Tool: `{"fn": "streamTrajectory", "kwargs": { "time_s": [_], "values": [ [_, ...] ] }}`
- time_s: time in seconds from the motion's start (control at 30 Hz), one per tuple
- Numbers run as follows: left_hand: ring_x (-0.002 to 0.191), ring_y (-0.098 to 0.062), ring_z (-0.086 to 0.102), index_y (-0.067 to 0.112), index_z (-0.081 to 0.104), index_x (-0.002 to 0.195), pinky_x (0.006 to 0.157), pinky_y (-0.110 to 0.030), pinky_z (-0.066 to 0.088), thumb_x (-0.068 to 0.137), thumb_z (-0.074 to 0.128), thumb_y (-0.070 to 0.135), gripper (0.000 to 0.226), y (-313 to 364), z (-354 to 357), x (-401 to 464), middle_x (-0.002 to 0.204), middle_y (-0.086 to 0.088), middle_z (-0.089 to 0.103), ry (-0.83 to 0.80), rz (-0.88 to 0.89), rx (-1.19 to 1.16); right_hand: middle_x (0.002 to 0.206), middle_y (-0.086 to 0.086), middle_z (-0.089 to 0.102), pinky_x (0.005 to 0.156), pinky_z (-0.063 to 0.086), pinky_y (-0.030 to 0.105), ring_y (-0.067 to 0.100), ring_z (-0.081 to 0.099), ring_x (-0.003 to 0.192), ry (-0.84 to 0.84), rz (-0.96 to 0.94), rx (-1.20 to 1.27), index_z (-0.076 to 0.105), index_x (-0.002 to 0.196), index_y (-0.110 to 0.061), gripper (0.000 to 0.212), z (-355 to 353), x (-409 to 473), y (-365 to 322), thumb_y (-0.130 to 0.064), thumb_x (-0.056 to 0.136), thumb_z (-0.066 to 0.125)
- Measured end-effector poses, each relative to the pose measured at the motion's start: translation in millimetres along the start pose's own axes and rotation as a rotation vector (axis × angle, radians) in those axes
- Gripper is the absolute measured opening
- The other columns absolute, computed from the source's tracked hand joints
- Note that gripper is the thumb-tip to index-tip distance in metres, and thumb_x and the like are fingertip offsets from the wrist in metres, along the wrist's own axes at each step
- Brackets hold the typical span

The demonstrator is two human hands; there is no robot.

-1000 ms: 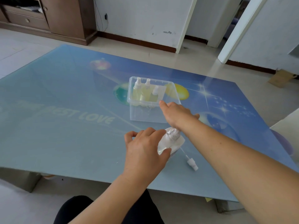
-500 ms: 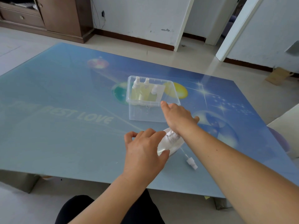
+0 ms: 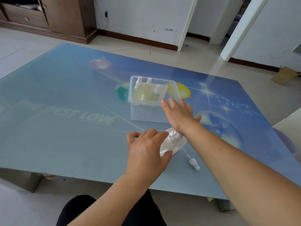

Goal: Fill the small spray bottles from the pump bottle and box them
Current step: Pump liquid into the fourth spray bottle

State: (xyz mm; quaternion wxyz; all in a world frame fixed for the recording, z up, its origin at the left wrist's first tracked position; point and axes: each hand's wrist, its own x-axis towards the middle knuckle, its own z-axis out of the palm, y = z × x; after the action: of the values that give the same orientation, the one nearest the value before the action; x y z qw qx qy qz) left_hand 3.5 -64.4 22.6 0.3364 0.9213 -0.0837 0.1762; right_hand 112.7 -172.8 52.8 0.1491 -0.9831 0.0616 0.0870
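Observation:
A clear plastic box (image 3: 146, 115) stands mid-table with three small spray bottles (image 3: 147, 89) of yellowish liquid upright at its far side. My right hand (image 3: 180, 115) hovers flat over the box's near right corner, fingers spread and holding nothing. Nearer to me, the pump bottle (image 3: 175, 143), white with a bare threaded neck, is tilted on the table. My left hand (image 3: 146, 152) is wrapped around its left side. A loose white spray head (image 3: 194, 164) with its thin tube lies just right of the bottle, under my right forearm.
The glass table (image 3: 65, 128) has a blue printed top, and its near edge runs just in front of my knees. A wooden cabinet (image 3: 65, 17) stands at the far left wall. A cardboard piece (image 3: 285, 75) lies on the floor at the far right.
My right hand's fingers have spread apart over the box's near corner. My left hand has stayed on the pump bottle. The view has shifted slightly.

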Motion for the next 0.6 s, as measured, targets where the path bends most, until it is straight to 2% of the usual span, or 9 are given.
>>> {"fn": "streamTrajectory", "kwargs": {
  "time_s": [0.3, 0.6],
  "values": [
    [0.056, -0.015, 0.053, 0.024, 0.066, 0.081, 0.077, -0.035, 0.032, 0.058, 0.067, 0.030, 0.024, 4, -6, 2, 0.067, 0.009, 0.057, 0.027, 0.000, -0.014, 0.160, -0.003, -0.011, 0.110, -0.009, 0.061, 0.024, -0.014, 0.146, 0.050, -0.071, -0.023, 0.000, 0.149, -0.040, 0.067, -13, -4, -8, -0.070, 0.090, 0.009],
    [0.054, -0.015, 0.052, 0.023, 0.067, 0.084, 0.075, -0.037, 0.034, 0.057, 0.068, 0.029, 0.028, -1, 1, -1, 0.067, 0.008, 0.057, -0.004, -0.004, -0.016, 0.160, -0.002, -0.004, 0.111, -0.007, 0.062, 0.024, -0.007, 0.147, 0.062, -0.028, 0.003, 0.008, 0.150, -0.037, 0.068, 1, -4, -2, -0.068, 0.091, 0.008]
  ]
}}
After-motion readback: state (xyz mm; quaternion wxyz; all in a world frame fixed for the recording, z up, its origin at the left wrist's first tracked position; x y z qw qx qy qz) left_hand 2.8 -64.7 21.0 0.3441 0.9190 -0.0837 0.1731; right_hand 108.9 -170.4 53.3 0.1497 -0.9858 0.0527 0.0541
